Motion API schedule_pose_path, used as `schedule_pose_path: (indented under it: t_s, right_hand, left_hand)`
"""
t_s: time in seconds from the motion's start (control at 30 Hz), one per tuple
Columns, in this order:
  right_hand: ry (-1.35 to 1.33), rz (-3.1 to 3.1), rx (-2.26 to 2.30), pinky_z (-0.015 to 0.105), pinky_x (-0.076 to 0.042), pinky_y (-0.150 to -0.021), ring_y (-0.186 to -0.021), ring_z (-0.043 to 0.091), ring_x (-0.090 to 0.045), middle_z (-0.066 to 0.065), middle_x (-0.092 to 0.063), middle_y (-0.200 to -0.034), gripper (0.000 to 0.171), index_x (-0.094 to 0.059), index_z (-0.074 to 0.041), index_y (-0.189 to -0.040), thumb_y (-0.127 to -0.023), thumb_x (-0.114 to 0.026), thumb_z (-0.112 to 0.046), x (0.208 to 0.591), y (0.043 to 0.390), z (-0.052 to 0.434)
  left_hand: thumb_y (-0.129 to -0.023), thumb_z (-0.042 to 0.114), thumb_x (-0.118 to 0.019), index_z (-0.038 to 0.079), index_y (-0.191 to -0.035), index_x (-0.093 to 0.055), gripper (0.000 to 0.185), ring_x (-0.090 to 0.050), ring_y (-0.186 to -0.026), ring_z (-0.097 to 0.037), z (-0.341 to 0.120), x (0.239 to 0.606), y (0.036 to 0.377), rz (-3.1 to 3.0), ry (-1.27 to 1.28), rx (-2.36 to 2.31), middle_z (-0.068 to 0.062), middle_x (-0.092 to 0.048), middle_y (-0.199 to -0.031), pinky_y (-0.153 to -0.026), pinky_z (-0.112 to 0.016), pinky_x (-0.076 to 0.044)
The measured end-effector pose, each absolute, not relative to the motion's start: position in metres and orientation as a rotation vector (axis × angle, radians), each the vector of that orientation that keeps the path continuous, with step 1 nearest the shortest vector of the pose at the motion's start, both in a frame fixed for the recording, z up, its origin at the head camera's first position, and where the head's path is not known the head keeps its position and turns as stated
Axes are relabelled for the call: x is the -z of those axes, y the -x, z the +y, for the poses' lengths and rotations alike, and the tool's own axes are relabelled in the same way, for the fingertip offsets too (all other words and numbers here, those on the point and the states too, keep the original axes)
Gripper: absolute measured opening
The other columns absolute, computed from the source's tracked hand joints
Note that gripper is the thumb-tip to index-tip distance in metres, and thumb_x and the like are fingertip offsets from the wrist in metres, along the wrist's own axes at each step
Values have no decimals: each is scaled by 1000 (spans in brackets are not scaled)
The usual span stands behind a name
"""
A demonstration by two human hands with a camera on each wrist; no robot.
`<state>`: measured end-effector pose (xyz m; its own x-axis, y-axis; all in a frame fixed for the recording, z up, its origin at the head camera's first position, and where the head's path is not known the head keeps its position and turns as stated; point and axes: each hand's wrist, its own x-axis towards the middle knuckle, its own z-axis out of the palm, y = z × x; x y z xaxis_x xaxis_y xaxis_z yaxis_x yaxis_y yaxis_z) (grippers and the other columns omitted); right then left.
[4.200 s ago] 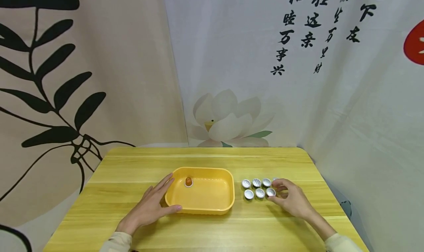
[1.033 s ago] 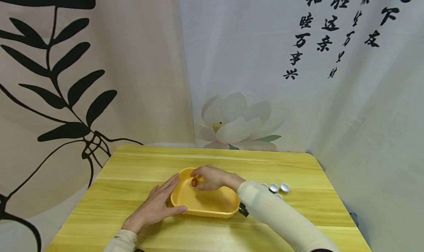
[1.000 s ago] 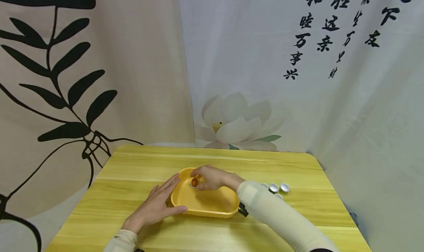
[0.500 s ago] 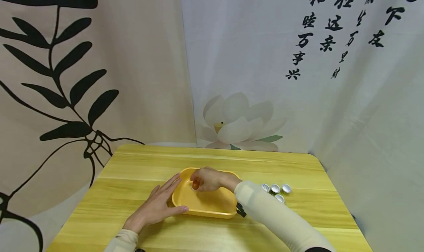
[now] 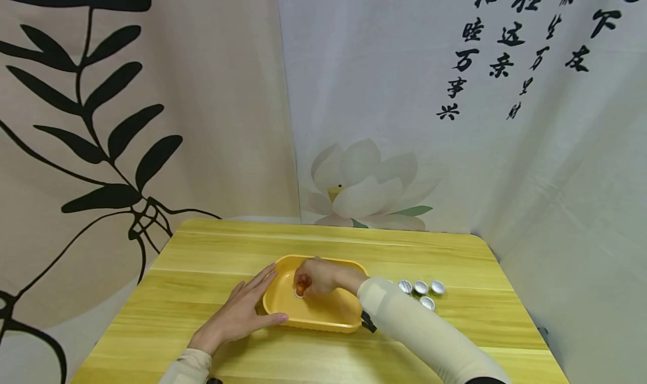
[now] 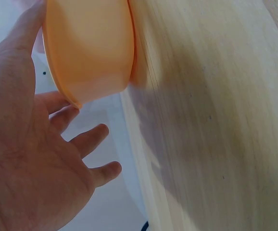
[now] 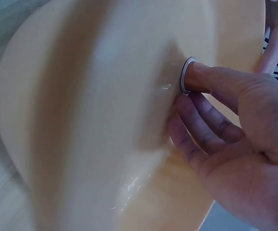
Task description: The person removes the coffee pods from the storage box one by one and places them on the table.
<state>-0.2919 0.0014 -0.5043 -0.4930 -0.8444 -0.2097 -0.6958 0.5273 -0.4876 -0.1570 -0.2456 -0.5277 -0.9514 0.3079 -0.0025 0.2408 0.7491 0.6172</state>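
Observation:
A yellow plastic tray (image 5: 323,316) sits mid-table. My left hand (image 5: 237,316) lies flat on the wood against the tray's left side (image 6: 88,48), fingers straight, thumb along its front wall. My right hand (image 5: 303,286) reaches into the tray's back left part and curls over a small silver cup (image 5: 299,294) holding something orange. In the right wrist view the fingertips (image 7: 201,79) pinch the cup's rim (image 7: 186,72) against the tray floor. My left hand (image 6: 33,168) holds nothing.
Several more small silver cups (image 5: 420,287) stand in a cluster on the wooden table (image 5: 212,249) to the right of the tray, partly hidden by my right sleeve (image 5: 419,333). Printed cloth hangs behind and to the right of the table.
My right hand came from the silver cups into the tray. In the last second it closed over the orange-filled cup and drew it slightly nearer. My left hand stayed put.

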Motion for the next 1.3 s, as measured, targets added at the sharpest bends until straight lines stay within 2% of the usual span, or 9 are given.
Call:
schedule_pose_path:
  t_s: [0.13,0.27,0.5,0.77,1.03,1.3]
  right_hand:
    - [1287,2356,463,14,-53,-78,-81,-1,-57,-12,-76,-95,12,-85,-13,-111,-100,-86,-8,506,292,1]
    - [1300,2355,451,14,-52,-77,-82,0,-56,-10,-76,-98,11,-85,-14,-113,-102,-85,-13,507,292,2]
    - [1305,2363,511,16,-55,-84,-88,0,-62,-9,-78,-102,9,-83,-14,-113,-104,-82,-16,505,297,7]
    - [1228,2351,653,17,-60,-90,-96,1,-70,-2,-83,-109,15,-81,-14,-117,-104,-84,-22,496,297,19]
    - [1248,2310,794,18,-62,-91,-98,8,-78,4,-85,-111,15,-82,-10,-117,-104,-83,-17,491,293,31]
    - [1193,2288,927,17,-63,-90,-92,0,-76,4,-87,-109,16,-83,-9,-115,-100,-85,-13,491,289,42]
  left_hand:
    - [-97,73,-77,11,-180,-29,115,-31,-174,-44,-246,528,157,2839,-450,-986,-1,-15,-192,-134,-88,-8]
    - [-97,74,-77,11,-180,-29,115,-30,-174,-44,-246,528,157,2836,-449,-987,0,-15,-192,-134,-88,-8]
    - [-96,74,-78,12,-180,-30,115,-31,-174,-44,-246,528,158,2849,-446,-969,-2,-16,-192,-135,-87,-10]
    - [-96,74,-78,12,-180,-30,115,-31,-173,-44,-246,529,158,2854,-444,-958,2,-14,-192,-135,-86,-9]
    - [-98,68,-80,10,-179,-31,111,-33,-172,-45,-244,527,157,2858,-450,-962,0,-15,-192,-134,-87,-10]
    - [-99,68,-79,10,-180,-29,111,-32,-173,-47,-243,525,156,2838,-449,-976,-4,-15,-192,-133,-88,-9]
